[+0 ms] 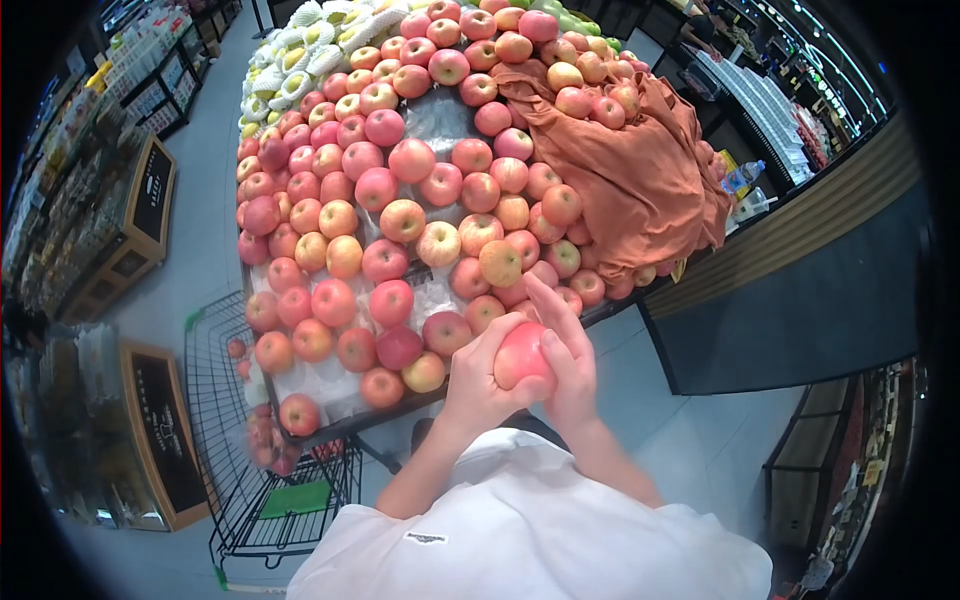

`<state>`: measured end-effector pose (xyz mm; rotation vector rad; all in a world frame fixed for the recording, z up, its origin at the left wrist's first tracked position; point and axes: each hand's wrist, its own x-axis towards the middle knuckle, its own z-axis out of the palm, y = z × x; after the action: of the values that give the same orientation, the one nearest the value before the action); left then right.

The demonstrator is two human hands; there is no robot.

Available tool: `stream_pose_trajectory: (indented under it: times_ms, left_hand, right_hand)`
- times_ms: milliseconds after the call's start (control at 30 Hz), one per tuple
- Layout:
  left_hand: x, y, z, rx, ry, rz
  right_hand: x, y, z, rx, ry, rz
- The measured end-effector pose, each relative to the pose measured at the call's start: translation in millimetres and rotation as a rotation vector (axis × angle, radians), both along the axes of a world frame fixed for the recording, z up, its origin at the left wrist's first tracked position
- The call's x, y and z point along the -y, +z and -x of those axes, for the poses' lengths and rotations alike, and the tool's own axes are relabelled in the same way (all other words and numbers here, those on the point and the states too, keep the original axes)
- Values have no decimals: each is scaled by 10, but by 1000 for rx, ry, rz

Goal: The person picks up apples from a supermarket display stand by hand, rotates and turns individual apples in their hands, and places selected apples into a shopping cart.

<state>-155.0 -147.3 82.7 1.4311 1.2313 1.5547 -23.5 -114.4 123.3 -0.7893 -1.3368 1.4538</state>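
Close to my chest, at the front edge of the fruit display, a red apple (522,356) is cupped between both palms. My left hand (482,377) wraps its left side, with the fingers partly hidden behind the fruit. From the right, my right hand (568,350) presses against the same apple, its fingers stretched up along it. Just beyond the hands lie many loose red and yellow apples (401,221) on the sloped stand. An orange-brown cloth (630,175) is draped over the right part of the pile.
A black wire shopping cart (225,400) with a green panel stands at the left, touching the stand's corner. Foam-netted fruit (295,55) fills the far left. Clear plastic packing (437,120) shows between apples. A dark counter (790,290) rises at the right.
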Motion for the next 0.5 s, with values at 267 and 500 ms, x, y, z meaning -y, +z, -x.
stream_pose_trajectory:
  times_ms: [267, 500]
  left_hand:
    - [-127, -1, -38, -356, 184, -414]
    - [-67, 21, -259, 143, -46, -47]
  right_hand:
    - [-39, 12, -124, -373, 229, 594]
    - [-37, -29, -57, -7, -242, -156]
